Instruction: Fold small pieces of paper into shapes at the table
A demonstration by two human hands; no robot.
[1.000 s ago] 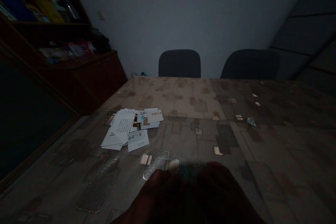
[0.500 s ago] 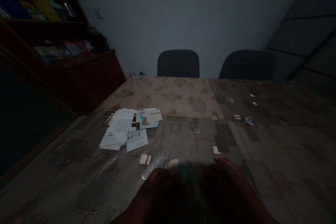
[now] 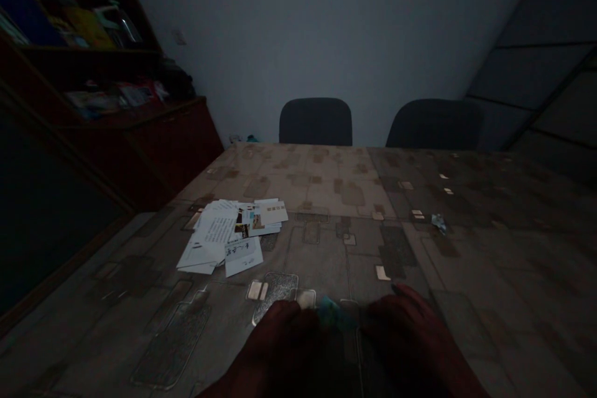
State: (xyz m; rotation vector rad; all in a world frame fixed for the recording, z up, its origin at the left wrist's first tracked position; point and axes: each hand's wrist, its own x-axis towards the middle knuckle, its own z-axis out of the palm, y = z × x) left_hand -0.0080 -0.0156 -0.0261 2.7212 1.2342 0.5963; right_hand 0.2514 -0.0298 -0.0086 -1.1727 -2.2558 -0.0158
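Observation:
The scene is very dim, and both hands are mostly in shadow at the bottom of the view. My left hand (image 3: 284, 342) is closed, its curled fingers against a small crumpled blue-green piece (image 3: 331, 312), perhaps paper or film. On the other side of this piece, my right hand (image 3: 410, 336) has its fingers bunched and bent inward. Its fingertips come close to the piece, but darkness hides what they hold, if anything. A second small crumpled pale piece (image 3: 438, 222) lies on the table, farther off to the right.
A loose pile of printed white cards (image 3: 214, 239) lies on the patterned tablecloth (image 3: 308, 186), left of centre. Two dark chairs (image 3: 316, 121) stand behind the table's far edge. At the left is a wooden cabinet (image 3: 172, 143) with filled shelves.
The view has tilted up slightly, so the table and chairs sit lower in the picture. My right hand is a little farther from the blue-green piece, which shows more clearly.

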